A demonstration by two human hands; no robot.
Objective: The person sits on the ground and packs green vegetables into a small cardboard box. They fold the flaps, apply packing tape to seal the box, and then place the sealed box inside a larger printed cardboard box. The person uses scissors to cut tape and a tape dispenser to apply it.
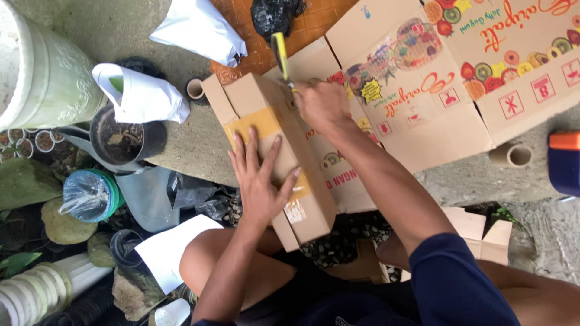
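A narrow brown cardboard box (266,105), sealed with tan tape, lies on the concrete in front of me. My left hand (261,181) presses flat on top of the box with its fingers spread. My right hand (323,105) grips a yellow-handled cutter (280,55) at the box's far edge, with the handle pointing away from me. Under and beside the box lies a flattened printed carton (423,78).
A tape roll (195,89) sits just left of the box. White paper bags (142,93), a black pot of soil (124,140), a pale ceramic planter (42,66) and plastic-wrapped items crowd the left. A cardboard tube (512,154) and a blue container (565,163) lie right.
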